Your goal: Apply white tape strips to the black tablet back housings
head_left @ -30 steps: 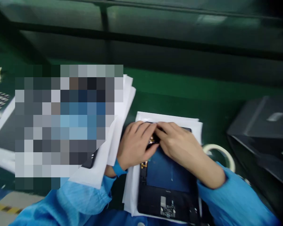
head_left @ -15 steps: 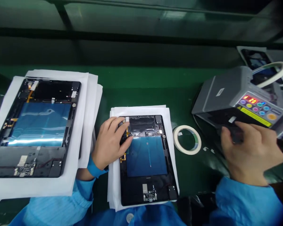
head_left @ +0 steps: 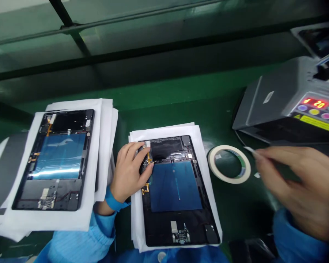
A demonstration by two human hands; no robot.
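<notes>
An opened tablet (head_left: 178,219) with a blue-filmed battery lies on white sheets in front of me. My left hand (head_left: 130,170) rests over its upper left edge, fingers curled and thumb on the inner parts, gripping it beside an orange flex cable (head_left: 145,188). My right hand (head_left: 304,182), blurred, is off to the right, thumb and forefinger pinched on a small white strip of tape (head_left: 249,149). Between the hands, a roll of cream masking tape (head_left: 211,166) lies flat on the green table.
On the left, a second opened tablet (head_left: 55,193) lies on a stack of white sheets (head_left: 106,146). A grey tape dispenser (head_left: 276,96) with lit red digits stands at the right. Near the roll is a white scrap (head_left: 257,175).
My right hand has come away from the front of the dispenser, toward me, with the tape strip in its fingers. My left hand stays on the tablet. The view has tilted.
</notes>
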